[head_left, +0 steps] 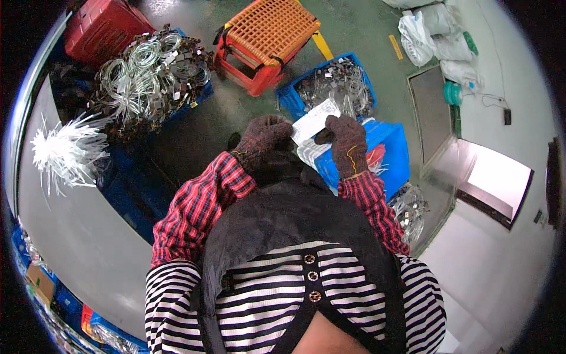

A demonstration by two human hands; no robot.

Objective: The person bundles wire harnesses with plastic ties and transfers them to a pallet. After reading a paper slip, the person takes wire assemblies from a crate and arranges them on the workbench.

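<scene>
Both of my hands wear dark brown knitted gloves, with red plaid sleeves behind them. A white paper slip (316, 121) with print on it is held up between them in front of my body. My right hand (348, 144) pinches its right side between thumb and fingers. Curled fingers of my left hand (264, 140) meet the slip's left edge; their tips are partly hidden. Just beyond the slip stands a blue crate (286, 99) holding bundled clear cords with dark tags. Below my right hand, a second blue crate (398, 154) contains something red and white strips.
An orange woven-top stool (271, 29) stands ahead. At the left, a large heap of coiled clear cords (147, 74) lies beside a red crate (106, 29). White strips (71, 150) fan out on the grey table (76, 227). White sacks (439, 35) lean along the right wall.
</scene>
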